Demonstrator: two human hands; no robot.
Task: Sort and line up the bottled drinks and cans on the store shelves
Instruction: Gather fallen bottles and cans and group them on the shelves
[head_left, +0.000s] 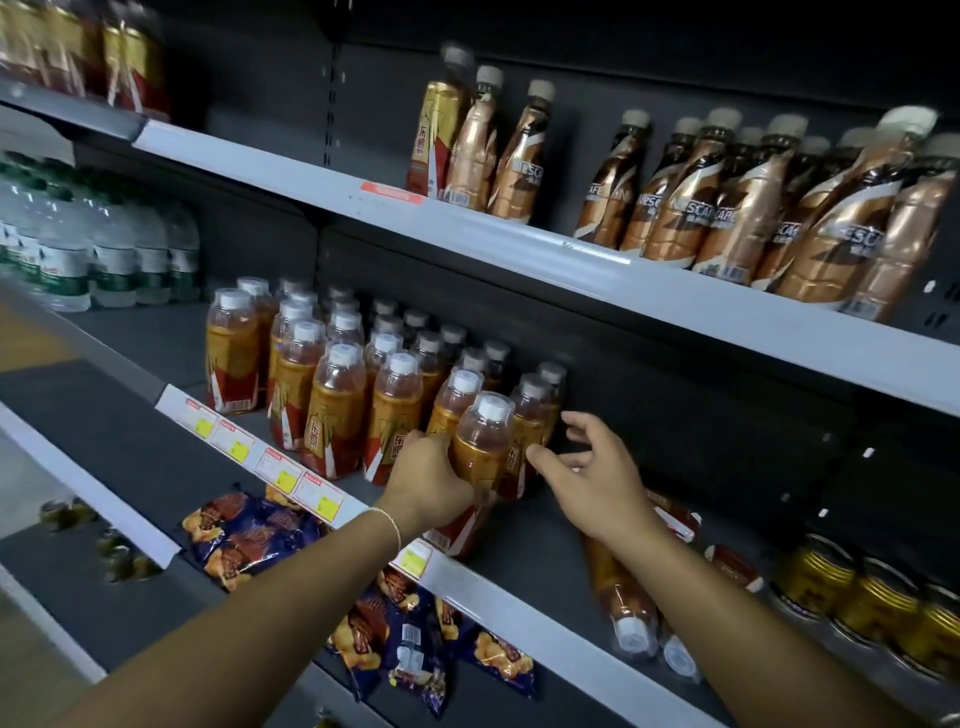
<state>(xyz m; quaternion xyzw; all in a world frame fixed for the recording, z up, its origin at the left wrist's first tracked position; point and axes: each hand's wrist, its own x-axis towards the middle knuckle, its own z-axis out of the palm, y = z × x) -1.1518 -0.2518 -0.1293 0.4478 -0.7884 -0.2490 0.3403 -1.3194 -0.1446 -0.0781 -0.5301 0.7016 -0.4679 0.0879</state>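
A: Nearest first?

B: Down at six o'clock, snack bags (244, 535) on the lower shelf. No part of this job; leave alone.

A: Holding anything?

B: Gripping an orange bottle (480, 447) low on its label with the left hand (426, 483), fingers curled round it, right at the front lip of the middle shelf (519, 597). Nothing in the right hand (597, 467): fingers spread and slack, hovering just at three o'clock of that bottle, seemingly not touching.

A: Best way through the step?

B: Probably keep the grip low, slide rather than lift, and lay the right palm against the bottle's side to steady it. Tuck in against the bottle block (332, 395) at ten o'clock, label outward. Go gently near the neighbours behind: tall, narrow, likely to topple in a chain.

A: Farther off?

B: At four o'clock, fallen bottles (618, 597) lying flat, caps forward, near gold cans (878, 603). Likely next to stand up. Up at one o'clock, coffee bottles (727, 208), with one red-and-gold stray (436, 140) at their left end.
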